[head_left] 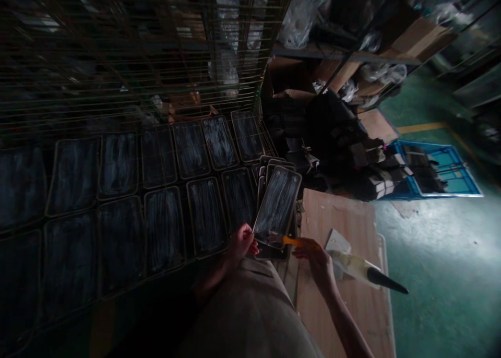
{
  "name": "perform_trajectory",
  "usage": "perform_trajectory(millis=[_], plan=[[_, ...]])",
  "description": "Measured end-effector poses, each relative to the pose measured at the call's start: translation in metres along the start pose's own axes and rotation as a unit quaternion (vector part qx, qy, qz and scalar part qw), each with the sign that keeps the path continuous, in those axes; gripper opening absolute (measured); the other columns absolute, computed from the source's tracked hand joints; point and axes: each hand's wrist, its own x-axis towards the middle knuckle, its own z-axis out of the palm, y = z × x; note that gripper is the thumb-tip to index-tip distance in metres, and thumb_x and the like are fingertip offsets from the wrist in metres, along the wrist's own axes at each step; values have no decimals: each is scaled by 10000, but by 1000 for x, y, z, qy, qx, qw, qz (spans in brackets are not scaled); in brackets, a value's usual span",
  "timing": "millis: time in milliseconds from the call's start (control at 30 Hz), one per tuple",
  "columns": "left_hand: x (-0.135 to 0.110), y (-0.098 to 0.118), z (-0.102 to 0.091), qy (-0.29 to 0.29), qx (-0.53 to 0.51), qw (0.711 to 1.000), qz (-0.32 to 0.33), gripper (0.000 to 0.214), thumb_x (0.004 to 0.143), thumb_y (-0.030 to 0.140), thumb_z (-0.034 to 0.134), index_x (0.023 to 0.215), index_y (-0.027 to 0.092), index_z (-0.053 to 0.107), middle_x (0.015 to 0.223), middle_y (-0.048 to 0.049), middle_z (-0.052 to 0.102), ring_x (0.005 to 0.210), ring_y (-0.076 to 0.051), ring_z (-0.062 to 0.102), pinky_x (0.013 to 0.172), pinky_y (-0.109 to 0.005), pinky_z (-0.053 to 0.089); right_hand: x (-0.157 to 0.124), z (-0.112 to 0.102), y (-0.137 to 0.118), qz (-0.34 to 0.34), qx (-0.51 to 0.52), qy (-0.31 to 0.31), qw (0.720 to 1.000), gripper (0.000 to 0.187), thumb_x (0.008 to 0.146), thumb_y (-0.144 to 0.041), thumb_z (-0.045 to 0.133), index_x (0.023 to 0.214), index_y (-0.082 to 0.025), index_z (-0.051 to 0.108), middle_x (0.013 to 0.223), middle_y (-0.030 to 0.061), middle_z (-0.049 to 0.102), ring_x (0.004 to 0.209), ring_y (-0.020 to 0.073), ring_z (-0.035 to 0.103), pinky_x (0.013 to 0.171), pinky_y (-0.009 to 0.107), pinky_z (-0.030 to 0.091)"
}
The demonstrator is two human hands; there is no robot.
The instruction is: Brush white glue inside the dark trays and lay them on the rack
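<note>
A dark rectangular panel point(278, 201) with rounded corners and whitish streaks lies tilted on top of a stack of similar panels. At its near left corner my left hand point(243, 243) is closed, the fingers gripping the edge. My right hand point(314, 254) is wrapped round the orange handle of a brush point(290, 240). The brush's bristle end is at the panel's near edge, dim and slightly blurred. To the right, a pale bottle point(358, 267) with a long black nozzle lies across a white flat piece point(338, 241).
Rows of streaked dark panels point(163, 230) lie to the left beside a wire mesh cage point(156, 50). A wooden board point(340, 212) is at right. Beyond it are bundled dark pieces point(366, 159), a blue crate point(450, 165) and a shelf point(348, 55) with cartons and plastic bags.
</note>
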Motion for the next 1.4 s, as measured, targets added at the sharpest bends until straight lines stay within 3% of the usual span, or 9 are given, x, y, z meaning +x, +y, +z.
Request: perform_trajectory(millis=[167, 267, 433, 700, 800, 900, 1000, 1200, 1400], plan=[[4, -1, 0, -9, 24, 1000, 11, 379, 759, 522, 673, 829, 236, 435, 534, 58, 618, 390, -147, 620, 362, -206, 467, 33, -15, -19, -47, -25, 67, 996, 461, 930, -584, 617, 1129, -172, 684, 854, 73, 778, 742, 246, 764, 663, 357, 645], [7, -2, 0, -4, 29, 1000, 12, 388, 744, 532, 674, 826, 238, 435, 527, 58, 616, 385, -148, 618, 352, -207, 466, 30, -11, -29, -79, -60, 98, 990, 451, 944, -585, 591, 1140, -189, 682, 854, 61, 778, 742, 241, 762, 686, 360, 640], [9, -2, -1, -4, 19, 1000, -11, 424, 724, 566, 690, 833, 236, 447, 528, 49, 626, 382, -154, 620, 347, -207, 456, 24, -10, -28, -39, -99, 6, 994, 409, 963, -580, 566, 1100, -213, 684, 756, 32, 761, 641, 221, 739, 582, 306, 606], [11, 3, -3, -15, 29, 999, -14, 445, 708, 584, 699, 834, 228, 463, 532, 57, 613, 376, -142, 607, 351, -209, 458, 136, 0, -51, -194, -141, 154, 959, 377, 981, -508, 513, 1179, -225, 663, 870, 37, 768, 789, 245, 753, 707, 356, 590], [9, 5, -3, -13, 13, 999, -28, 470, 688, 591, 714, 842, 229, 457, 535, 57, 617, 381, -142, 614, 361, -209, 463, 158, 13, -62, -250, -193, 149, 937, 351, 1002, -446, 459, 1174, -237, 682, 986, 61, 757, 868, 244, 737, 740, 349, 568], [8, 7, -3, -14, 0, 999, -36, 469, 694, 583, 718, 859, 227, 461, 551, 45, 632, 403, -151, 634, 386, -221, 490, 151, 23, -64, -255, -283, 100, 919, 361, 1007, -404, 424, 1152, -235, 707, 1072, 88, 738, 821, 226, 713, 669, 301, 536], [6, 8, -3, -12, -18, 999, -37, 484, 690, 587, 727, 870, 225, 462, 582, 28, 655, 439, -164, 662, 415, -237, 520, 117, 25, -60, -223, -323, 44, 919, 364, 1012, -387, 419, 1164, -237, 714, 1034, 91, 738, 723, 204, 693, 585, 271, 505], [6, 5, -5, -19, -35, 998, -47, 550, 662, 631, 751, 878, 220, 455, 590, 5, 674, 477, -190, 687, 456, -273, 555, 58, 14, -69, -159, -223, -98, 957, 323, 1017, -434, 473, 1155, -266, 712, 949, 54, 759, 780, 212, 735, 660, 292, 581], [4, 7, -5, -14, -33, 998, -53, 532, 662, 607, 741, 890, 218, 457, 576, 17, 668, 480, -195, 689, 457, -276, 553, 77, 26, -67, -145, -138, 65, 978, 341, 979, -499, 524, 1134, -247, 694, 913, 51, 771, 801, 240, 752, 734, 354, 610]])
